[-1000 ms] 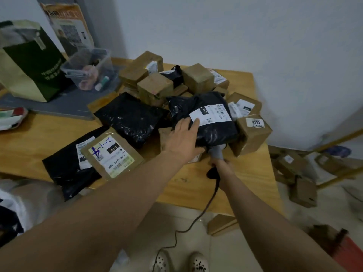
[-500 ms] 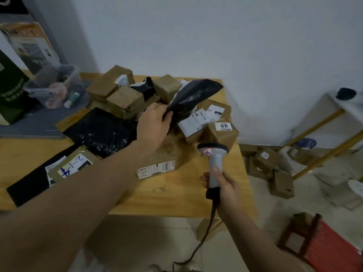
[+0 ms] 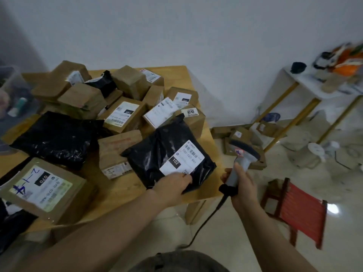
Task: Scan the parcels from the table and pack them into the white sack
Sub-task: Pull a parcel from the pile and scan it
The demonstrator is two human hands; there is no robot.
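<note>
Dim, flat indoor light; soft overall blur (worst at edges); glare on floor (image 3: 332,208); wide-angle bowing.

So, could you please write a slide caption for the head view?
Left hand grips a black parcel labelled 102; right hand holds the scanner.

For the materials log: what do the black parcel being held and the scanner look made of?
The black parcel: seemingly thin plastic film, glossy; it wrinkles and catches highlights. The scanner: likely hard moulded plastic, grey, matte; no glints visible.
</note>
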